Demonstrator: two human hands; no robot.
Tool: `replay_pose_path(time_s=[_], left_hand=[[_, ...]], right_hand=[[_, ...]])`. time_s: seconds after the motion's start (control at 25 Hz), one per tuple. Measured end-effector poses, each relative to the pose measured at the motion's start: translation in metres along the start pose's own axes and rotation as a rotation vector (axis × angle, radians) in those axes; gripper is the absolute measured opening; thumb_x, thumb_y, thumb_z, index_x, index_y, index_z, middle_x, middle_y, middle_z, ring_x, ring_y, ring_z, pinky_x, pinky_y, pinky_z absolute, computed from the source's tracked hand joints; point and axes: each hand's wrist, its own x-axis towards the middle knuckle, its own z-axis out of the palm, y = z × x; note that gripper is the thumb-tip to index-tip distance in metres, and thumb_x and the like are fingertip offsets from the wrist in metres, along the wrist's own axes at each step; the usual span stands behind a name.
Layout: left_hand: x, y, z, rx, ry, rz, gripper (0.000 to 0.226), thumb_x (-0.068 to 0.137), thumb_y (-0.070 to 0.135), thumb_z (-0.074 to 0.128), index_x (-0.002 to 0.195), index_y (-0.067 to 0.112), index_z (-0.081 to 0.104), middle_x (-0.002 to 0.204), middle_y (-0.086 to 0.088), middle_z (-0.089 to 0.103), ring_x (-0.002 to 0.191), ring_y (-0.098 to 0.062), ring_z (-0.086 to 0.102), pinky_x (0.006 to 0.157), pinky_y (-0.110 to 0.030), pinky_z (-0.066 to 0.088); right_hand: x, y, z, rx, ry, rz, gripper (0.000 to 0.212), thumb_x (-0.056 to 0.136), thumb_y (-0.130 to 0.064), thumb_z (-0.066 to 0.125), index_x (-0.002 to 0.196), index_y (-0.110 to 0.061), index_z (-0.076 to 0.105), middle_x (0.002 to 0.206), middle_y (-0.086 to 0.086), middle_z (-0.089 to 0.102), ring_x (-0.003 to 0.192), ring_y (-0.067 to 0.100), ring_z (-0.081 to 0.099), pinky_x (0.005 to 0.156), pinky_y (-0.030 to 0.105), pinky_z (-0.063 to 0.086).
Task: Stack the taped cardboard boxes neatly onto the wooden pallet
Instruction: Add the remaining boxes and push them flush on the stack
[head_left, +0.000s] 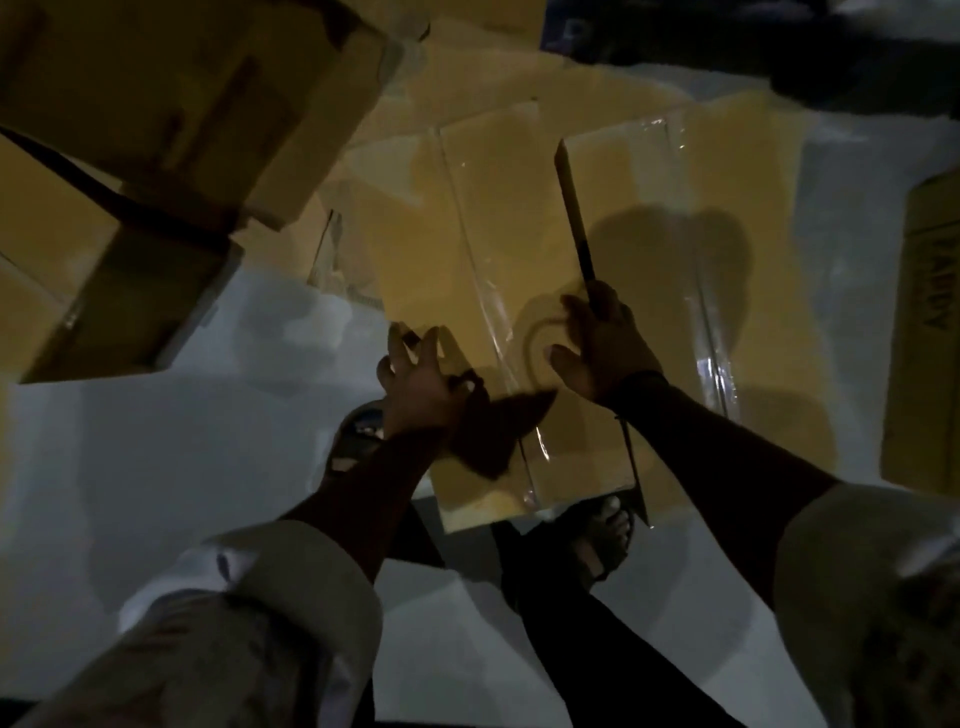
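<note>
- The box (467, 249) is lying top-up in the middle of the view, over a white floor (130, 441). A strip of clear tape (488, 291) is running along its length. Whether it is resting on the floor is too dim to tell.
- The left hand (421, 384) is grasping the box's left edge near its near end, with fingers curling over the side and the thumb lying on top.
- The right hand (608, 348) is grasping the box's right edge. Its fingers are dipping into the dark gap there, and the thumb is on top.
- A second box (670, 249), also taped, is sitting just right of the box, across that narrow gap.
- Sandalled feet are showing at the box's near end: the left foot (358, 436) beside its near left corner, the right foot (608, 530) just below its near edge.
- A stack (156, 130) of boxes is standing well left of the box, toward its far end.
- A printed box (930, 322) is lying well right of the box.
</note>
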Motion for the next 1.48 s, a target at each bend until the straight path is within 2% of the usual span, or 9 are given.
replay_pose_path(time_s=[0.2, 0.36, 0.56, 0.72, 0.8, 0.96, 1.16, 1.28, 1.48], left_hand=[[0.029, -0.009, 0.021, -0.029, 0.062, 0.026, 0.095, 0.086, 0.044, 0.079, 0.159, 0.033, 0.019, 0.166, -0.002, -0.024, 0.145, -0.046, 0.023, 0.114, -0.057, 0.035], [0.036, -0.022, 0.025, -0.029, 0.095, 0.084, 0.101, 0.080, 0.050, 0.082, 0.157, 0.036, 0.019, 0.165, -0.005, -0.026, 0.143, -0.051, 0.030, 0.115, -0.057, 0.038], [0.038, -0.012, 0.020, -0.236, 0.193, 0.041, 0.090, 0.068, 0.070, 0.078, 0.143, 0.045, 0.035, 0.160, 0.002, 0.012, 0.136, -0.044, 0.041, 0.105, -0.058, 0.049], [0.007, -0.002, 0.001, -0.255, 0.341, 0.033, 0.079, 0.068, 0.076, 0.074, 0.135, 0.042, 0.049, 0.155, 0.001, 0.024, 0.133, -0.036, 0.046, 0.102, -0.052, 0.051], [-0.025, 0.004, -0.020, -0.235, 0.383, 0.063, 0.079, 0.069, 0.075, 0.074, 0.137, 0.043, 0.050, 0.157, -0.002, 0.026, 0.136, -0.036, 0.042, 0.106, -0.051, 0.048], [-0.113, 0.022, -0.098, -0.273, 0.432, 0.062, 0.078, 0.068, 0.080, 0.071, 0.137, 0.049, 0.050, 0.160, -0.003, 0.026, 0.142, -0.037, 0.036, 0.109, -0.057, 0.044], [-0.260, 0.045, -0.204, -0.377, 0.586, 0.062, 0.080, 0.065, 0.081, 0.073, 0.134, 0.045, 0.056, 0.156, 0.002, 0.033, 0.139, -0.028, 0.042, 0.109, -0.053, 0.046], [-0.358, 0.045, -0.261, -0.408, 0.668, -0.045, 0.083, 0.063, 0.083, 0.074, 0.135, 0.046, 0.053, 0.158, 0.002, 0.030, 0.139, -0.030, 0.039, 0.110, -0.052, 0.044], [-0.453, -0.006, -0.333, -0.491, 0.821, -0.111, 0.083, 0.062, 0.080, 0.078, 0.135, 0.051, 0.050, 0.162, -0.002, 0.025, 0.144, -0.034, 0.034, 0.111, -0.051, 0.041]], right_hand=[[0.026, 0.001, 0.026, -0.094, 0.134, -0.055, 0.080, 0.080, -0.050, 0.066, 0.147, -0.014, 0.041, 0.159, 0.017, 0.024, 0.129, 0.048, 0.035, 0.094, 0.055, 0.047], [0.034, -0.008, 0.038, -0.032, 0.103, -0.057, 0.091, 0.072, -0.063, 0.057, 0.152, -0.024, 0.038, 0.165, 0.016, 0.012, 0.142, 0.053, 0.021, 0.108, 0.060, 0.037], [0.039, -0.024, 0.026, 0.011, 0.045, 0.030, 0.085, 0.077, -0.059, 0.073, 0.150, -0.035, 0.037, 0.166, 0.004, 0.003, 0.143, 0.046, 0.016, 0.106, 0.056, 0.041], [0.016, -0.049, -0.004, -0.067, 0.058, 0.015, 0.099, 0.064, -0.086, 0.053, 0.150, -0.039, 0.034, 0.164, -0.001, 0.007, 0.136, 0.045, 0.025, 0.102, 0.054, 0.041], [-0.004, -0.066, -0.027, -0.128, 0.129, -0.019, 0.100, 0.062, -0.089, 0.046, 0.148, -0.039, 0.037, 0.161, -0.001, 0.015, 0.129, 0.044, 0.032, 0.098, 0.054, 0.041], [-0.060, -0.120, -0.118, -0.190, 0.249, -0.147, 0.082, 0.071, -0.082, 0.055, 0.140, -0.038, 0.050, 0.155, -0.004, 0.030, 0.120, 0.042, 0.039, 0.091, 0.050, 0.041], [-0.153, -0.216, -0.241, -0.130, 0.389, -0.294, 0.072, 0.070, -0.082, 0.056, 0.127, -0.037, 0.064, 0.144, -0.009, 0.047, 0.113, 0.039, 0.046, 0.092, 0.047, 0.042], [-0.219, -0.294, -0.308, -0.163, 0.317, -0.388, 0.071, 0.070, -0.083, 0.055, 0.127, -0.041, 0.062, 0.143, -0.012, 0.046, 0.116, 0.035, 0.042, 0.098, 0.048, 0.040], [-0.289, -0.423, -0.350, -0.205, 0.374, -0.625, 0.063, 0.072, -0.077, 0.060, 0.125, -0.043, 0.061, 0.143, -0.014, 0.043, 0.118, 0.030, 0.037, 0.098, 0.040, 0.036]])
